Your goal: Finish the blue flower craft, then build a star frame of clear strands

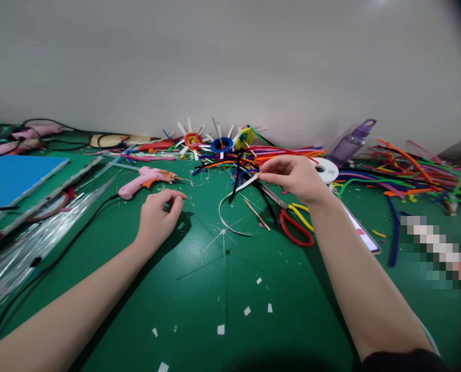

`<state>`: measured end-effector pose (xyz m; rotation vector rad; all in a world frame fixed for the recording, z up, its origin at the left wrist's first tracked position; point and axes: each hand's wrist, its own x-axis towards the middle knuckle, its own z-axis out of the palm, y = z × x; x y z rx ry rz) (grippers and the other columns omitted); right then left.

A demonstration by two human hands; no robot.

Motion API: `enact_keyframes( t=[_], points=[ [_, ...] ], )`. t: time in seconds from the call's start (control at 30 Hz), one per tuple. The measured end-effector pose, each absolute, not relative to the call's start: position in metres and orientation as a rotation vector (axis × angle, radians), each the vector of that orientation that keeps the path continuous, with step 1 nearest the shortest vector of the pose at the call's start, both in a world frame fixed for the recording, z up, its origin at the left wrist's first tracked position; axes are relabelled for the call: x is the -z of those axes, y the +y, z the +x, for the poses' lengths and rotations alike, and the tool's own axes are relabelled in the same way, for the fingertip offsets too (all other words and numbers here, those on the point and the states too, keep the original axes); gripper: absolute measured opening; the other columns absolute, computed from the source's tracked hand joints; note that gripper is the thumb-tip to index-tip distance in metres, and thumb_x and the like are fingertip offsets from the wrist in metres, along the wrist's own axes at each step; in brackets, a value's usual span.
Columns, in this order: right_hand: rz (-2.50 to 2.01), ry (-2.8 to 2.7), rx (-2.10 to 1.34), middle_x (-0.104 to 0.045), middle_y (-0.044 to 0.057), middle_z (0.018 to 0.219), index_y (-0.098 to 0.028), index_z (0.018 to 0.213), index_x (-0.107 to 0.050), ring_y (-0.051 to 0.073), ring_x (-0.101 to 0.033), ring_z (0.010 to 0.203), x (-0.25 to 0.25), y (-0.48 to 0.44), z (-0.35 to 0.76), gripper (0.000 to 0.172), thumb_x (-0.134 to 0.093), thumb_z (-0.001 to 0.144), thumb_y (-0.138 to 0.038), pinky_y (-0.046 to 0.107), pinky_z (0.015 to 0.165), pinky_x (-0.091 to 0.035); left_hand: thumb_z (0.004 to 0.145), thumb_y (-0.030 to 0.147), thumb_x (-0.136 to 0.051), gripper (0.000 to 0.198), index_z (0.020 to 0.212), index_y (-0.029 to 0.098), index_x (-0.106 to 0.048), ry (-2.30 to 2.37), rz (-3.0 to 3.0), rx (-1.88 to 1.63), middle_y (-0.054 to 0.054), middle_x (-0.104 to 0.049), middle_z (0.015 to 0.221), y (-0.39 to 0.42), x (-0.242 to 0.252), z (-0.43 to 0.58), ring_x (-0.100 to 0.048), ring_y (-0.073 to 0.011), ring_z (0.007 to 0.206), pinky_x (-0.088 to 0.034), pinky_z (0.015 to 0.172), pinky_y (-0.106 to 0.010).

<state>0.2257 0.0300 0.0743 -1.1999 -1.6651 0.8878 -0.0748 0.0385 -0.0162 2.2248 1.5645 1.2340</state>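
My right hand (294, 178) pinches one end of a narrow white strip (221, 206) between thumb and fingertips. The strip curls down toward a thin, spiky star-shaped piece (223, 232) with fine clear spokes on the table. My left hand (161, 216) is closed, fingers curled to the thumb; whatever lies between its fingertips, if anything, cannot be made out. Just beyond it rests a pink glue gun (147, 181), nozzle pointing right. Scissors (297, 227) with red and yellow handles lie below my right hand, next to a thin wooden stick (257, 215).
Small white paper bits (221, 329) dot the green table (199, 315). Flower-like pieces (221, 144), pipe cleaners (404, 175), a white spool (329, 170) and a purple bottle (348, 144) are toward the back. A phone (364, 235) lies beside my right forearm; silvery strips (56, 230) are at left.
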Motion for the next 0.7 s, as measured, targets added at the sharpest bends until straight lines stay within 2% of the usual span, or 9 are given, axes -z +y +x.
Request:
enact_keyframes(
  t=[0.17, 0.3, 0.4, 0.53, 0.6, 0.7],
  points=[
    [-1.204, -1.397, -0.965, -0.071, 0.003, 0.080, -0.019, 0.083, -0.071, 0.015, -0.064, 0.071, -0.070, 0.029, 0.207, 0.026, -0.078, 0.062, -0.033, 0.033, 0.073, -0.054, 0.086, 0.025, -0.047, 0.018, 0.081, 0.020, -0.064, 1.518, 2.278, -1.307, 0.000, -0.064, 0.071, 0.036, 0.013, -0.074, -0.058, -0.0162, 0.066, -0.041, 0.072, -0.032],
    [-1.175, -1.612, -0.918, -0.073, 0.003, 0.084, -0.020, 0.086, -0.072, 0.015, -0.066, 0.077, -0.071, 0.019, 0.185, 0.016, -0.072, 0.072, -0.029, 0.031, 0.075, -0.053, 0.085, 0.021, -0.049, 0.017, 0.100, 0.020, -0.058, 1.417, 2.452, -1.559, 0.000, -0.060, 0.076, 0.028, 0.011, -0.073, -0.057, -0.0171, 0.071, -0.039, 0.079, -0.036],
    [-1.151, -1.889, -0.725, -0.072, 0.001, 0.086, -0.020, 0.089, -0.071, 0.013, -0.066, 0.078, -0.072, 0.006, 0.165, 0.012, -0.066, 0.078, -0.022, 0.027, 0.075, -0.052, 0.082, 0.021, -0.056, 0.027, 0.108, 0.022, -0.051, 1.286, 2.614, -1.631, -0.001, -0.059, 0.080, 0.022, 0.011, -0.072, -0.057, -0.0175, 0.073, -0.039, 0.080, -0.037],
    [-1.140, -2.202, -0.278, -0.070, 0.003, 0.088, -0.017, 0.096, -0.066, 0.014, -0.062, 0.081, -0.070, -0.005, 0.147, 0.014, -0.057, 0.085, -0.016, 0.027, 0.076, -0.047, 0.080, 0.023, -0.064, 0.036, 0.112, 0.023, -0.049, 1.184, 2.744, -1.688, -0.003, -0.059, 0.088, 0.018, 0.012, -0.071, -0.057, -0.0188, 0.077, -0.039, 0.078, -0.036],
    [-1.137, -2.316, -0.115, -0.069, 0.004, 0.089, -0.016, 0.097, -0.065, 0.016, -0.061, 0.083, -0.068, -0.008, 0.143, 0.014, -0.053, 0.088, -0.017, 0.028, 0.076, -0.044, 0.080, 0.022, -0.066, 0.035, 0.112, 0.024, -0.052, 1.185, 2.767, -1.706, -0.004, -0.059, 0.091, 0.018, 0.013, -0.071, -0.057, -0.0194, 0.081, -0.039, 0.078, -0.036],
    [-1.139, -2.389, -0.046, -0.069, 0.004, 0.088, -0.017, 0.097, -0.063, 0.016, -0.059, 0.082, -0.065, -0.009, 0.141, 0.014, -0.051, 0.090, -0.021, 0.028, 0.074, -0.042, 0.080, 0.019, -0.066, 0.028, 0.105, 0.027, -0.058, 1.193, 2.772, -1.691, -0.003, -0.058, 0.091, 0.019, 0.013, -0.072, -0.055, -0.0190, 0.081, -0.037, 0.077, -0.036]
  ],
)
